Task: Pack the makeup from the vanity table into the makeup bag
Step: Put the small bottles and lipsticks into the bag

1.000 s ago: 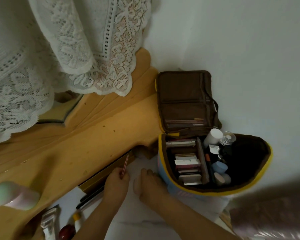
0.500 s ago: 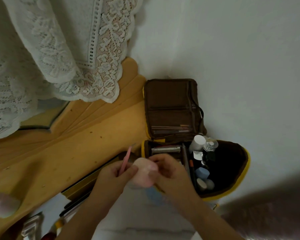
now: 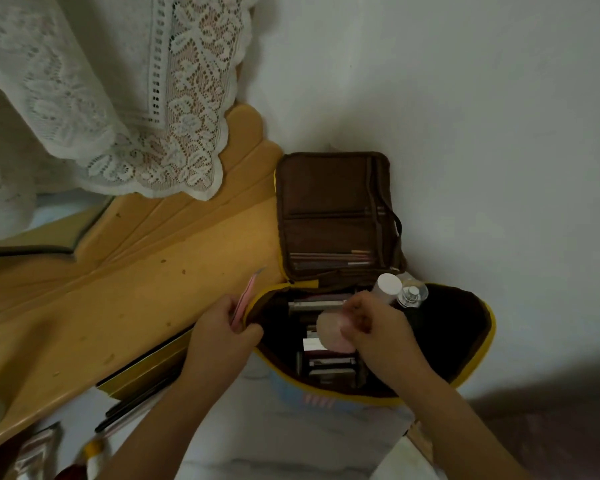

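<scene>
Lowering a round pink puff (image 3: pixel 333 332), pinched in the curled fingers of the right hand (image 3: pixel 378 332), over the open makeup bag (image 3: pixel 478 362) by the wall, left hand (image 3: pixel 222 327) gripping the rim plus a thin pink tool (image 3: pixel 245 299), likely steadying the opening.

A white table (image 3: pixel 257 427) is carrying the open bag (image 3: pixel 478 358), which is sitting against the wall with its brown lid (image 3: pixel 329 202) leaning upright behind it. At the table's left edge, dark pencils (image 3: pixel 136 407) are lying beside a gold-edged box (image 3: pixel 142 372). A yellow-capped bottle (image 3: pixel 92 452) is standing near the bottom-left corner.
</scene>
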The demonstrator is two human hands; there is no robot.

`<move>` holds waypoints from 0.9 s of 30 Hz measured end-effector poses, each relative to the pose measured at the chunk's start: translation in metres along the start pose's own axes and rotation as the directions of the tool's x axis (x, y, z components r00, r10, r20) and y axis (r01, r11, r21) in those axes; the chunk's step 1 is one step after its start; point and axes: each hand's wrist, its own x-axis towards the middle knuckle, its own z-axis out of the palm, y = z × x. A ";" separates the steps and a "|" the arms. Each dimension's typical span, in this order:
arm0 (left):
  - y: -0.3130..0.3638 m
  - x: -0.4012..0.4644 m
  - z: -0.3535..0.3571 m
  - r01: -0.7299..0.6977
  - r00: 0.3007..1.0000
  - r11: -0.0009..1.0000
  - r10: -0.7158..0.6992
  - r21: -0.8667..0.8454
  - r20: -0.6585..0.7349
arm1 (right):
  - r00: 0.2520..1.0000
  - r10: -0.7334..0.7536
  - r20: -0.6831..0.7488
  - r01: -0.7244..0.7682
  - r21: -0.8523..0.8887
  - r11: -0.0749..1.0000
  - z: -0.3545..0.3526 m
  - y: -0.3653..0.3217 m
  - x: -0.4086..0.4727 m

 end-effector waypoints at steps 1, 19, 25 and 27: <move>0.000 -0.001 -0.001 0.003 1.000 1.000 -0.002 -0.014 0.007 | 0.996 -0.017 0.086 0.024 -0.078 0.997 0.000 0.000 -0.001; 0.002 0.000 0.021 0.010 0.998 0.996 -0.004 -0.088 0.067 | 0.890 0.126 0.438 0.236 -0.679 0.695 0.011 -0.007 -0.005; 0.000 -0.001 0.019 0.018 0.997 0.994 -0.010 -0.103 0.079 | 0.970 0.034 0.241 0.140 -0.667 0.732 0.010 -0.009 -0.012; 0.000 -0.002 0.019 0.017 0.996 0.995 -0.008 -0.103 0.085 | 0.976 -0.017 0.218 0.161 -0.663 0.731 0.014 -0.005 -0.019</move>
